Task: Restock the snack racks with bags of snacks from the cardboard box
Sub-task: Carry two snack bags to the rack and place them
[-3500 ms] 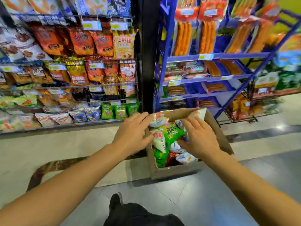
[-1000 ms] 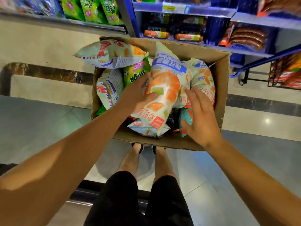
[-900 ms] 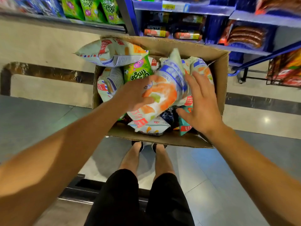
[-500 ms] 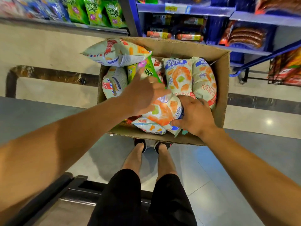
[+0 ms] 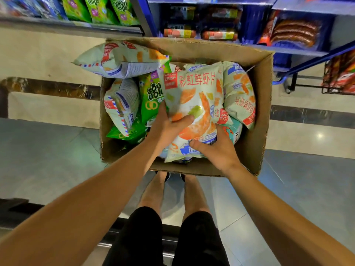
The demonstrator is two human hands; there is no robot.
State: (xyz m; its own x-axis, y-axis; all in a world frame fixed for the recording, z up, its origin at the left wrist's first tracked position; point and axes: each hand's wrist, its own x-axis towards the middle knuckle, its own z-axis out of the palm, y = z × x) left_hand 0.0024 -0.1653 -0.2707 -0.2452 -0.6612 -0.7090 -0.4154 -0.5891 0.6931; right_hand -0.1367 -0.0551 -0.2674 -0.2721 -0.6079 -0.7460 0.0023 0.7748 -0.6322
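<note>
A person is standing over an open brown cardboard box (image 5: 257,120) that is sitting on a pale tiled shop floor, seen from a camera on their head, looking down. Both bare hands are gripping one pale green, puffed plastic snack bag printed with orange prawn crackers and red Chinese lettering (image 5: 194,104), which is lying on top of the other bags in the middle of the box. The left hand (image 5: 167,127) is holding the bag's left side, thumb pressing across its front and fingers curling out of sight behind it. The right hand (image 5: 215,148) is pinching the bag's lower edge near the sealed seam, thumb on top, fingers tucked underneath. The bag looks air-filled and very light, with a smooth, glossy, slightly slippery film that is dimpling under the thumbs; the crackers inside are probably brittle, so a gentle hold at the flat sealed edges seems safer than squeezing the middle. Around it are lying more pillow-shaped bags: a matching pale green bag (image 5: 240,93) on the right, a bright green onion-ring bag (image 5: 151,100) on the left, and a pale bag with a red and blue striped border (image 5: 119,60) resting over the box's far left rim. Beyond the box, a low rack of green snack bags (image 5: 99,8) and a blue metal shelf with packaged sausages (image 5: 295,33) are showing.
</note>
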